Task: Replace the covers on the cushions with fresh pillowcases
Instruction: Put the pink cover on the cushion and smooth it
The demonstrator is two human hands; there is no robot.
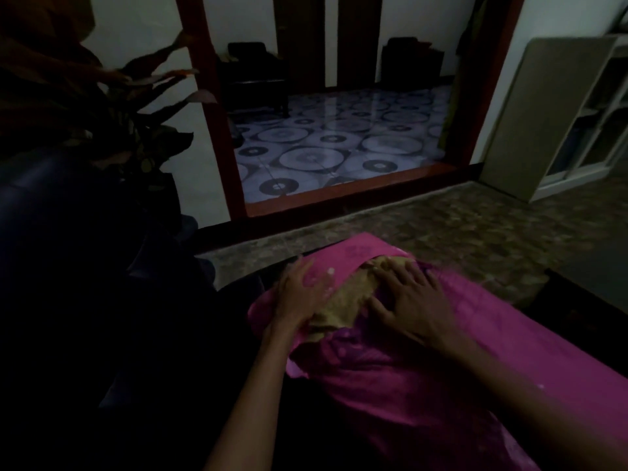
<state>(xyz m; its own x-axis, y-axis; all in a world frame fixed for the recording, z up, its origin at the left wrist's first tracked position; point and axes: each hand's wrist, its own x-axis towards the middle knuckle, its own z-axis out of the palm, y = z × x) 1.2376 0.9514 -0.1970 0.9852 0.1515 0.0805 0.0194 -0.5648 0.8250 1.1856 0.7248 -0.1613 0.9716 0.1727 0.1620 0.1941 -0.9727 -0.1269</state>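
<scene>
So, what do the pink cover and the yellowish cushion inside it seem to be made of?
The pink cover looks like thin, smooth woven cloth with a slight sheen, perhaps satin or polyester: it catches light and creases softly. The yellowish cushion showing at its open end looks like matte, coarser fabric, dull and wrinkled; the dim, blurred picture leaves the fibre open. The left hand and right hand rest at that opening.

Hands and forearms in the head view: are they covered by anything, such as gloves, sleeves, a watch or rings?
Both forearms are bare for all of their visible length, with no sleeve in frame. The left hand and right hand wear no gloves. No watch or bracelet shows at either wrist. The picture is too dim and blurred to tell whether a finger carries a ring.
</scene>
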